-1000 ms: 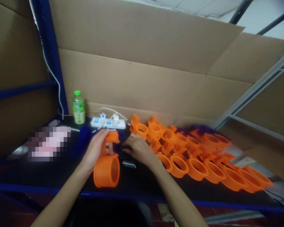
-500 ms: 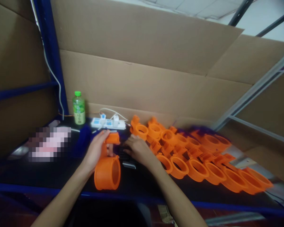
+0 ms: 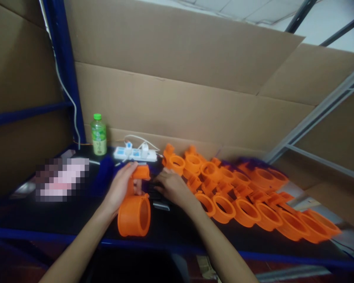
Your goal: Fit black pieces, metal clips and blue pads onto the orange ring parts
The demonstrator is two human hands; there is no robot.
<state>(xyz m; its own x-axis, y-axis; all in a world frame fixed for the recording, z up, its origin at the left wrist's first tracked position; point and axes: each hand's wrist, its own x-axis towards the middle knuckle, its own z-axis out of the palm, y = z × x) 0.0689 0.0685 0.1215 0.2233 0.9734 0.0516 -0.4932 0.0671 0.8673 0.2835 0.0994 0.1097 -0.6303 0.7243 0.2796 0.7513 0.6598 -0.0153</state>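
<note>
My left hand (image 3: 120, 188) is closed around the upper bracket of an orange plastic ring part (image 3: 135, 215), which stands on edge on the black shelf surface (image 3: 61, 214). My right hand (image 3: 171, 188) lies just right of that part, fingers curled over a small dark object (image 3: 156, 195) that I cannot name. A small grey piece (image 3: 161, 205) sits under the right wrist. To the right, several matching orange ring parts (image 3: 242, 196) lie in rows on the shelf.
A green-capped drink bottle (image 3: 98, 135) stands at the back left. A white power strip (image 3: 135, 154) with plugs and cables lies beside it. Cardboard sheets (image 3: 179, 102) wall the back. A blue shelf post (image 3: 65, 74) rises at left, and a blue front rail (image 3: 76, 239) edges the shelf.
Almost nothing differs: the orange part in my left hand has shifted very slightly upward, and both hands stay where they were.
</note>
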